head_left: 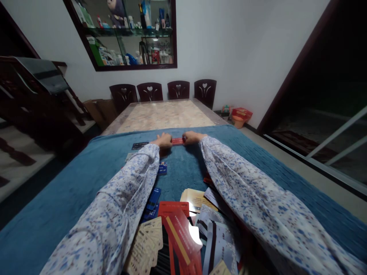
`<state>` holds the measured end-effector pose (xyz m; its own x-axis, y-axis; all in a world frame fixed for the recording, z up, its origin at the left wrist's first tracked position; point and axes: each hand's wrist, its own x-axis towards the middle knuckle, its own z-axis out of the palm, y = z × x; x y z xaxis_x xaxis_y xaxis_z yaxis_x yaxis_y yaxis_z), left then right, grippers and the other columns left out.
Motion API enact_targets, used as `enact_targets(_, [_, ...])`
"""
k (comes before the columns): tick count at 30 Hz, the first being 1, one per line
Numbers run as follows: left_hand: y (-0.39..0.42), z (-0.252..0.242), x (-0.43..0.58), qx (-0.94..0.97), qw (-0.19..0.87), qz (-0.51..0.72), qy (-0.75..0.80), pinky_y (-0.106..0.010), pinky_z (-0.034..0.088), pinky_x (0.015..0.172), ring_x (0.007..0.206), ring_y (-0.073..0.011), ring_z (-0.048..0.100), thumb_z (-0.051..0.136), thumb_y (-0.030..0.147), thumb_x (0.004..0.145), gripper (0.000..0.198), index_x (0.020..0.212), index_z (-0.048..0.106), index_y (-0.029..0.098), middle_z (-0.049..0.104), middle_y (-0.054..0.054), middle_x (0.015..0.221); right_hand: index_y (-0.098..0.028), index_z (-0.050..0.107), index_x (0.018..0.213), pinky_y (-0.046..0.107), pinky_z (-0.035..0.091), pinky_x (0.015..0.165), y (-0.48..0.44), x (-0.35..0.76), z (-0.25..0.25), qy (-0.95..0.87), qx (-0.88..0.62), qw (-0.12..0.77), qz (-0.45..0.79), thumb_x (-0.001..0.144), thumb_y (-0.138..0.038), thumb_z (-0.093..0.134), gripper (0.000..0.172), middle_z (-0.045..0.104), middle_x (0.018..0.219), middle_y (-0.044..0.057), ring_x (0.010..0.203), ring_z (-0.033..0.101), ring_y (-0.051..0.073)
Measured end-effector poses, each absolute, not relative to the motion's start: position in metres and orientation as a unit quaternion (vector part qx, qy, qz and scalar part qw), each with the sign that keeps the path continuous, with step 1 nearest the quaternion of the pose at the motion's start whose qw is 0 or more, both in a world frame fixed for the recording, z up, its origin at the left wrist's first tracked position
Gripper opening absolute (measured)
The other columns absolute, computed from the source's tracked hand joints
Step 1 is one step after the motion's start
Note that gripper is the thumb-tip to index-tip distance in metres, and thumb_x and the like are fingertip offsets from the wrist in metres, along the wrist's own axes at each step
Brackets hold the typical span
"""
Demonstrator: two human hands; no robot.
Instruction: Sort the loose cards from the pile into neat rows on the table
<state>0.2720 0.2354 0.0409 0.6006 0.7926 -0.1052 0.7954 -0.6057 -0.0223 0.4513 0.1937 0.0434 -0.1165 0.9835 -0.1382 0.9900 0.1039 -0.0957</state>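
Note:
Both my arms stretch out over a blue cloth (109, 152) to a red card (178, 141) near its far edge. My left hand (163, 141) grips the card's left end, and my right hand (194, 137) has its fingers closed on the right end. Just left of my left hand lies a black card (140, 146). A blue card (163, 168) is below my left wrist, partly covered by the sleeve. Closer to me is a loose heap of cards: red ones (183, 235), cream ones (146, 240), silver ones (219, 244) and dark blue ones (153, 199).
Beyond the cloth, the patterned tabletop (169, 112) runs back to several dark wooden chairs (149, 92). A glass-shelved cabinet (129, 32) is set in the wall. An orange bin (238, 121) with a red bag stands at right, a cardboard box (100, 110) at left.

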Motion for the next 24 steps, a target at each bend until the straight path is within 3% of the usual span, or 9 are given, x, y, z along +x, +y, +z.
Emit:
enact_targets(7, [0.232,0.043,0.274,0.892,0.007,-0.060,0.448,-0.059,0.042,0.111,0.129,-0.0355,0.050,0.060,0.018,0.080,0.034,0.113,0.069,0.017,0.061,-0.017,0.137,-0.018,0.075,0.123,0.022,0.052,0.079,0.199,0.451,0.043,0.736,0.670,0.024,-0.095,0.081,-0.026,0.075,0.043,0.076,0.123,0.011,0.109,0.072,0.023])
enact_targets(16, [0.237,0.040,0.276,0.893,0.011,-0.056,0.446,-0.055,0.042,0.112,0.130,-0.0366,0.049,0.066,0.021,0.077,0.029,0.105,0.073,0.019,0.063,-0.016,0.131,-0.020,0.078,0.117,0.021,0.053,0.076,0.201,0.450,0.044,0.721,0.683,0.020,-0.117,0.075,-0.026,0.078,0.042,0.078,0.118,0.008,0.106,0.073,0.023])
enact_targets(24, [0.232,0.042,0.279,0.890,-0.001,-0.073,0.451,-0.054,0.043,0.110,0.130,-0.0378,0.051,0.062,0.016,0.077,0.034,0.109,0.073,0.016,0.062,-0.019,0.134,-0.015,0.077,0.114,0.025,0.053,0.072,0.194,0.443,0.052,0.725,0.676,0.047,-0.120,0.076,-0.021,0.072,0.039,0.078,0.117,0.012,0.100,0.073,0.025])
